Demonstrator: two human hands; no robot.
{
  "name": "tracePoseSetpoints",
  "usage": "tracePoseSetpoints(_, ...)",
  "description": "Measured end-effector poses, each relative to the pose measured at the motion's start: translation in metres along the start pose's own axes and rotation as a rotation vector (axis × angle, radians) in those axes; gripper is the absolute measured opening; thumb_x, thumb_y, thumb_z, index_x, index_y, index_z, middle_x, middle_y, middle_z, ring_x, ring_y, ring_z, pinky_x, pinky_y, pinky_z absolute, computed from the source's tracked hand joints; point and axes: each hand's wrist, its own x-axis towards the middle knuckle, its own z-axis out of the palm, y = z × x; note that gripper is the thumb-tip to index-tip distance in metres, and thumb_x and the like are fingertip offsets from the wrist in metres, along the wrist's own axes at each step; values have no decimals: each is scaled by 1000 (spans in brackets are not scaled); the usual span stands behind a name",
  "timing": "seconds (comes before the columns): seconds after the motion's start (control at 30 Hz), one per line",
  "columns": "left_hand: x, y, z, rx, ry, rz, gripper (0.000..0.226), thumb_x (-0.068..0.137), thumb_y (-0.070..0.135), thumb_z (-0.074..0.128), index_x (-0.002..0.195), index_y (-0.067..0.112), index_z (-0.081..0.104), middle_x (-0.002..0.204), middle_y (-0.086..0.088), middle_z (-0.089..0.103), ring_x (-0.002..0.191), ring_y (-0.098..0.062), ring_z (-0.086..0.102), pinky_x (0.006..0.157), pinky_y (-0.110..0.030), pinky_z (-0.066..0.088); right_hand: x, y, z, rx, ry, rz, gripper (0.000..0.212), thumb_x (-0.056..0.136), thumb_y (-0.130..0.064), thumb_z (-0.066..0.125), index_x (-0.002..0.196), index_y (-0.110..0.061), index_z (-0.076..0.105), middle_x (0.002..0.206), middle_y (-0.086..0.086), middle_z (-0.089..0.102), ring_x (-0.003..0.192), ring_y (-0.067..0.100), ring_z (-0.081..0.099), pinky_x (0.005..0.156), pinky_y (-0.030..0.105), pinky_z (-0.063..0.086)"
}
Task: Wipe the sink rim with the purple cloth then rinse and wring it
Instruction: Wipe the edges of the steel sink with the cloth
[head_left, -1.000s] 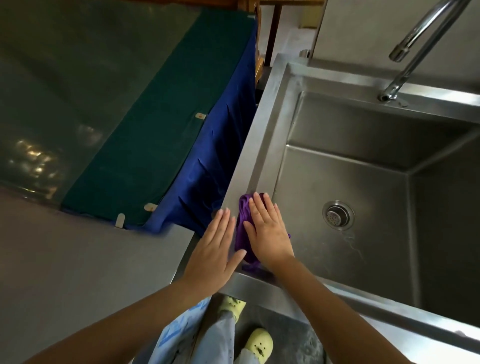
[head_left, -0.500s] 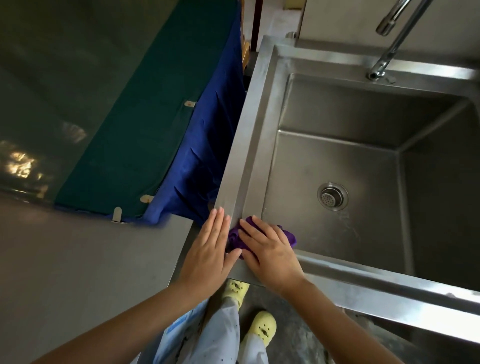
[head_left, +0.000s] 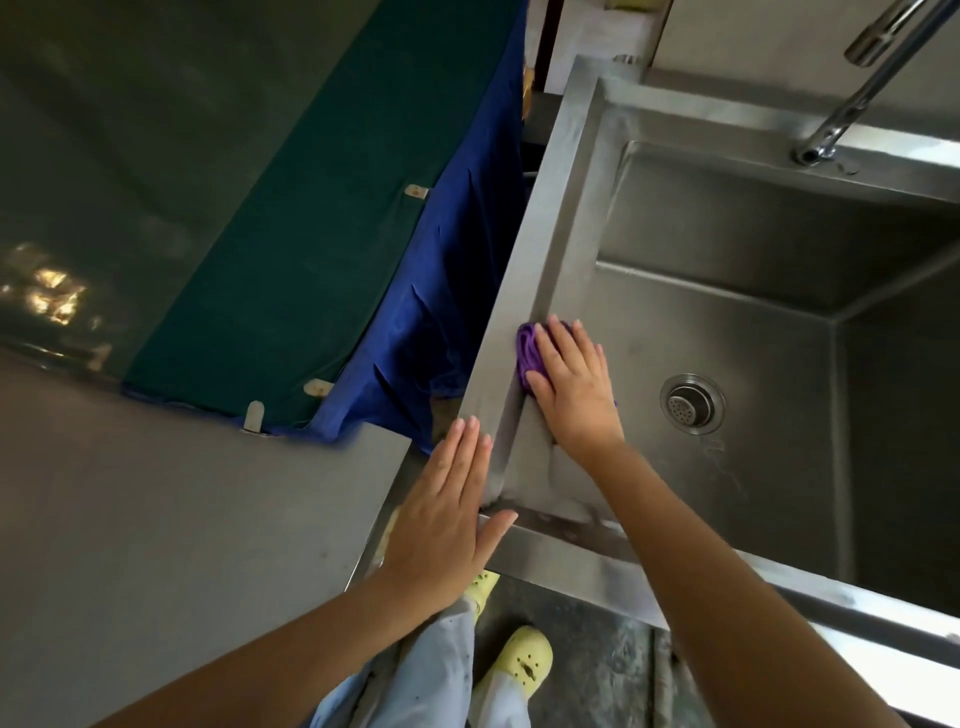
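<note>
The purple cloth (head_left: 528, 354) is bunched into a small wad and pressed against the inner edge of the left sink rim (head_left: 543, 218). It is largely covered by the right hand (head_left: 574, 387). The steel rim is seen dull and streaked, possibly damp toward the near corner.

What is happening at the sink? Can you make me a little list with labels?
right hand: flat on the purple cloth, pressing it on the left side of the sink rim
left hand: fingers straight, resting at the rim's near-left corner
faucet: at the back, no water seen running
drain: metal strainer in the basin floor, uncovered
yellow clogs: on the floor below the sink's front edge
</note>
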Motion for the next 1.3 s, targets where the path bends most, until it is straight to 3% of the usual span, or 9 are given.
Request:
tracePoseSetpoints(0.17, -1, 1, -1, -28, 5, -5, 73, 97, 56, 14, 147, 3, 22, 156, -13, 19, 145, -27, 14, 111, -40, 24, -27, -6, 7, 29, 32, -108, 54, 96, -38, 30, 145, -16, 29, 154, 3, 28, 145, 21, 15, 117, 46, 20)
tracePoseSetpoints(0.33, -1, 1, -1, -19, 11, -9, 72, 97, 56, 17, 146, 4, 25, 155, -13, 21, 145, -26, 16, 111, -40, 24, -47, -8, 3, 3, -57, -257, 50, 97, -40, 21, 145, -27, 22, 154, -11, 16, 145, 13, 7, 119, 38, 7)
tracePoseSetpoints(0.47, 0, 0, 1, -27, 1, -9, 73, 97, 56, 17, 146, 4, 25, 155, -13, 22, 144, -27, 17, 111, -40, 23, -15, -16, -1, -67, -44, -359, 48, 97, -39, 24, 140, -25, 40, 152, -6, 30, 145, 18, 15, 119, 39, 10)
tracePoseSetpoints(0.53, 0, 0, 0, 7, -3, 11, 73, 97, 55, 16, 145, 1, 27, 154, -16, 24, 144, -30, 19, 111, -40, 22, 9, -21, -2, -94, -3, -360, 48, 95, -38, 25, 136, -23, 46, 148, -1, 40, 142, 24, 24, 117, 42, 15)
tracePoseSetpoints(0.7, -1, 0, -5, 48, -15, 34, 74, 97, 54, 16, 144, -3, 26, 154, -19, 21, 144, -32, 17, 111, -41, 22, 50, -23, -10, -106, -16, -262, 51, 95, -40, 22, 139, -24, 42, 152, -2, 33, 145, 23, 15, 118, 39, 3)
tracePoseSetpoints(0.9, -1, 1, -2, 33, -4, -1, 72, 97, 54, 20, 145, 1, 27, 154, -16, 23, 144, -30, 19, 111, -39, 20, 1, -25, 0, -79, -46, -438, 50, 99, -43, 19, 136, -24, 47, 147, -3, 41, 143, 21, 22, 118, 44, 15)
tracePoseSetpoints(1.03, 1, 3, -5, -4, -6, -16, 70, 98, 53, 16, 144, 2, 30, 153, -15, 28, 141, -29, 27, 110, -40, 20, 19, -20, -2, -105, -22, -426, 48, 98, -42, 23, 135, -23, 48, 146, -1, 43, 141, 24, 27, 117, 45, 19)
tracePoseSetpoints(1.2, 50, 6, -20, -56, 49, -70, 68, 99, 50, 9, 144, 3, 30, 151, -16, 32, 140, -30, 28, 109, -42, 20, 77, -10, -17, -23, 5, -240, 59, 91, -45, 20, 139, -20, 43, 150, 4, 37, 143, 28, 22, 118, 44, 16)
tracePoseSetpoints(1.3, 102, 4, -26, -30, 73, -75, 69, 99, 48, 4, 143, 4, 31, 151, -15, 32, 141, -28, 26, 116, -44, 19, 110, 0, -27, 43, 90, -95, 49, 97, -37, 34, 140, -14, 42, 152, 9, 31, 142, 29, 21, 119, 39, 16)
